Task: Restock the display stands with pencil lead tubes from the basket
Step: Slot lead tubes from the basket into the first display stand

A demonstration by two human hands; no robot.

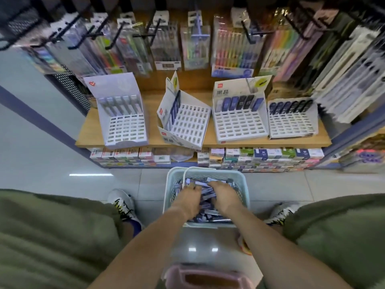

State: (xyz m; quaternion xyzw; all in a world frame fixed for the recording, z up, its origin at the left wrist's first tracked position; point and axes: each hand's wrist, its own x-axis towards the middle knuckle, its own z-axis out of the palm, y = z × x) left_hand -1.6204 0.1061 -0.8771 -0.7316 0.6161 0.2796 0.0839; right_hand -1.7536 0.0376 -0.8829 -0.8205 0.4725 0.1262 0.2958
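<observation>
A pale blue basket (173,184) sits on the floor between my feet, filled with several pencil lead tubes (205,203). Both hands are down inside it. My left hand (188,198) has its fingers curled into the tubes; my right hand (224,197) does the same on the other side. What each hand actually holds is hidden by the fingers. Four white display stands sit on the wooden shelf: one at far left (123,122), a tilted one (183,122), one with black and blue tubes in its back row (239,117), and one at right (291,119). Most slots are empty.
Packs of pens (198,38) hang on hooks above the wooden shelf (91,130). Boxed stock (260,157) fills the lower shelf. A pink stool (208,276) stands under me, behind the basket. My shoes (124,203) flank the basket on the tiled floor.
</observation>
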